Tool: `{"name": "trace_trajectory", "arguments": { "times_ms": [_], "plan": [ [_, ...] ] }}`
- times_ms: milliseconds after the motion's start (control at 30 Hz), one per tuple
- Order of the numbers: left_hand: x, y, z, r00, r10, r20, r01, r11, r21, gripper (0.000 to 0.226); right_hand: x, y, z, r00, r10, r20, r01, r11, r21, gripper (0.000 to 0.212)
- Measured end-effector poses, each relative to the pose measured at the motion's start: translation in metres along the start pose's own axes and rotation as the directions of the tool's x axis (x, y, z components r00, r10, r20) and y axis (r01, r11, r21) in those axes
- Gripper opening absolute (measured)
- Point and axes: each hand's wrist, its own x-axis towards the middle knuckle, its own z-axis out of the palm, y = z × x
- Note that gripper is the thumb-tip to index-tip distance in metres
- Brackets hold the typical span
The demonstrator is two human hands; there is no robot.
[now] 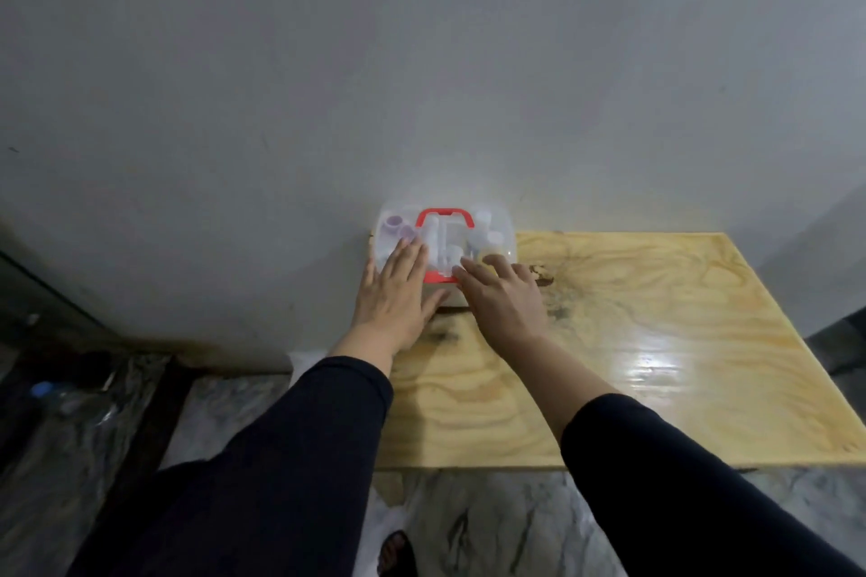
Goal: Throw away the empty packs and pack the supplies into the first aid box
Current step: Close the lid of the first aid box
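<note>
The first aid box (496,220) stands at the table's far left corner against the wall. Its translucent lid is down, with a red handle (443,216) folded flat on top. Through the lid I make out white bottles, purple-capped jars and a yellowish item. My left hand (398,290) lies flat on the left part of the lid, fingers spread, thumb along the box's front. My right hand (503,295) rests on the right front of the lid, fingers extended onto it. Neither hand holds anything.
The wooden table (632,351) has a glossy top with dark stains (543,276) beside the box. A grey wall rises right behind it. On the marble floor at the left lies a plastic bottle with a blue cap (42,389). A sandalled foot (396,553) shows below.
</note>
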Motion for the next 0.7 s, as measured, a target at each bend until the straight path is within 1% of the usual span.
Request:
{"name": "trace_trajectory", "arguments": {
  "times_ms": [67, 100, 133, 167, 200, 267, 300, 333, 467, 600, 700],
  "plan": [
    [0.002, 0.001, 0.002, 1.000, -0.010, -0.017, 0.010, 0.999, -0.035, 0.069, 0.000, 0.000, 0.001, 0.999, 0.020, -0.039, -0.018, 0.998, 0.055, 0.025],
    [0.004, 0.000, 0.002, 0.999, -0.008, -0.032, 0.007, 0.999, -0.045, 0.067, 0.002, 0.001, 0.001, 0.998, 0.039, -0.058, -0.034, 0.995, 0.094, 0.025],
    [0.006, -0.002, 0.001, 0.999, -0.001, -0.045, -0.001, 0.999, -0.042, 0.065, 0.005, 0.002, -0.001, 0.997, 0.060, -0.042, -0.054, 0.990, 0.134, 0.029],
    [0.010, -0.004, -0.001, 0.999, 0.007, -0.050, -0.009, 0.999, -0.033, 0.064, 0.009, 0.005, -0.002, 0.997, 0.078, 0.021, -0.081, 0.982, 0.172, 0.036],
    [0.014, -0.007, -0.003, 0.999, 0.014, -0.045, -0.015, 0.999, -0.030, 0.064, 0.014, 0.008, -0.002, 0.988, 0.087, 0.124, -0.111, 0.973, 0.202, 0.044],
    [0.024, -0.013, -0.007, 1.000, 0.026, -0.012, -0.026, 0.999, -0.020, 0.068, 0.023, 0.015, -0.001, 0.937, 0.063, 0.344, -0.144, 0.966, 0.214, 0.060],
    [0.028, -0.015, -0.007, 0.999, 0.039, 0.006, -0.039, 0.999, 0.003, 0.070, 0.028, 0.017, 0.001, 0.912, 0.051, 0.407, -0.140, 0.971, 0.192, 0.067],
    [0.033, -0.017, -0.008, 0.998, 0.052, 0.023, -0.053, 0.998, 0.032, 0.072, 0.032, 0.019, 0.004, 0.898, 0.044, 0.437, -0.131, 0.977, 0.170, 0.071],
    [0.054, -0.016, -0.001, 0.998, 0.058, 0.040, -0.063, 0.990, 0.124, 0.075, 0.048, 0.027, 0.014, 0.891, 0.051, 0.451, -0.113, 0.988, 0.110, 0.076],
    [0.076, -0.014, 0.004, 0.998, 0.047, 0.031, -0.051, 0.987, 0.151, 0.075, 0.060, 0.037, 0.026, 0.901, 0.073, 0.429, -0.125, 0.988, 0.094, 0.076],
    [0.083, -0.014, 0.009, 0.998, 0.056, 0.008, -0.056, 0.986, 0.154, 0.075, 0.063, 0.039, 0.032, 0.913, 0.073, 0.402, -0.103, 0.993, 0.053, 0.077]
  ]
}}
